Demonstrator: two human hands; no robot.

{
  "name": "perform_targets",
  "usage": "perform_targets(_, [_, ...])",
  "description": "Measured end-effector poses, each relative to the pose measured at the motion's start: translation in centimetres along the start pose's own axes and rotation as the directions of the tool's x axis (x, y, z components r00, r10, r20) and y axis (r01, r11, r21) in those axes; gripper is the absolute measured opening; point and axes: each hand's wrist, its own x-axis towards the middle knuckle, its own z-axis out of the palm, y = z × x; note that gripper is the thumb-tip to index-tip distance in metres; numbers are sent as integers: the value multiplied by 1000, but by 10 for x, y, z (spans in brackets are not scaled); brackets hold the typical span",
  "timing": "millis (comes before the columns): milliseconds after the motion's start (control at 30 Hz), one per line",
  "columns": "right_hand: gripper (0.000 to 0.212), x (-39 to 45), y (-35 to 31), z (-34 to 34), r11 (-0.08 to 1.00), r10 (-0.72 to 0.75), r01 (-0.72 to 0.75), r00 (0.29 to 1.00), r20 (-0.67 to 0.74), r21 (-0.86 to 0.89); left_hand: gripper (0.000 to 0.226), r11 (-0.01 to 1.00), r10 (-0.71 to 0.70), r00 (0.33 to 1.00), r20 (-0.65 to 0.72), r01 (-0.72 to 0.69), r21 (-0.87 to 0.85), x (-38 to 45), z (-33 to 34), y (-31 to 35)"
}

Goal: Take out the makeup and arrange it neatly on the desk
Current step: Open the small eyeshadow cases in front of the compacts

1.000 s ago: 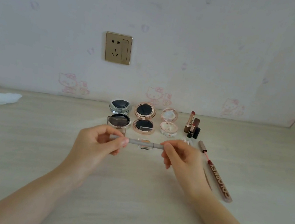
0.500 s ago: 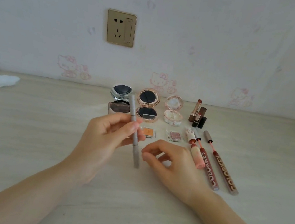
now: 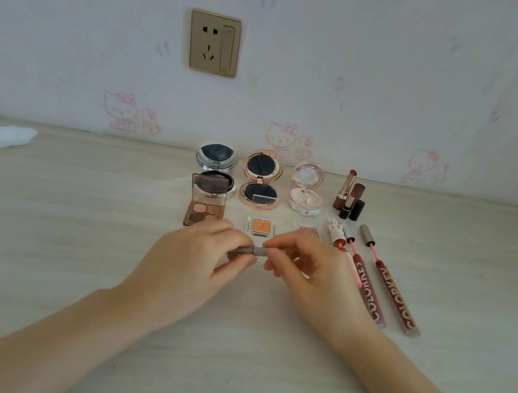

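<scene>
Both hands meet over the pale wood-grain desk [image 3: 39, 228]: the left hand [image 3: 190, 270] pinches one end of the slim grey makeup pencil [image 3: 248, 252], the right hand [image 3: 313, 274] nips the other end with thumb and fingertips, just in front of the small orange eyeshadow pan [image 3: 260, 225]. Best lay it down flat and parallel to the two long brown lip-gloss tubes [image 3: 385, 291], easing both pinches off together so it doesn't roll out of line.

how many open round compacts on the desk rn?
3, in a row near the wall: silver compact left, rose-gold compact middle, pink compact right. None seems hidden behind the hands.
</scene>
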Motion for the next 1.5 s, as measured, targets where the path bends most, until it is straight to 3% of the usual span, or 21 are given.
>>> perform_targets(133, [6,-1,1,1,997,0,-5,998,65,79,39,976,80,997,6,-80,202,-1,-4,2])
perform_targets(267, [8,0,1,1,991,1,-9,998,62,137,46,960,85,996,-8,-80,269,0,-7,-1])
perform_targets(400, [14,0,0,1,988,-7,-2,998,57,153,44,973,82,996,16,-84,214,2,-9,-7])
perform_targets(600, [15,0,2,0,999,-42,42,999,32,15,50,982,63,994,84,-77,171,1,-5,-4])
perform_targets(733, [19,1,4,-2,1000,-31,31,999,-31,-1,30,995,33,995,97,-42,93,0,-5,-7])
perform_targets(800, [22,2,5,-2,1000,-21,21,998,-53,-15,19,997,41,996,83,-46,65,-1,-4,-9])
perform_targets(933, [20,3,9,-3,999,38,-42,995,-90,-35,39,996,45,997,66,-50,72,-1,-1,-13])
perform_targets(1100, [21,3,12,-7,995,48,-61,987,-155,-78,37,995,59,998,-10,-58,80,1,2,-17])
perform_targets(1267, [23,3,9,-11,996,72,-82,981,-182,-47,31,999,-14,998,-68,11,-44,3,0,-15])
perform_targets(1500, [8,-2,2,-31,986,164,-161,958,-233,32,28,973,-116,986,-121,88,-214,15,10,10])
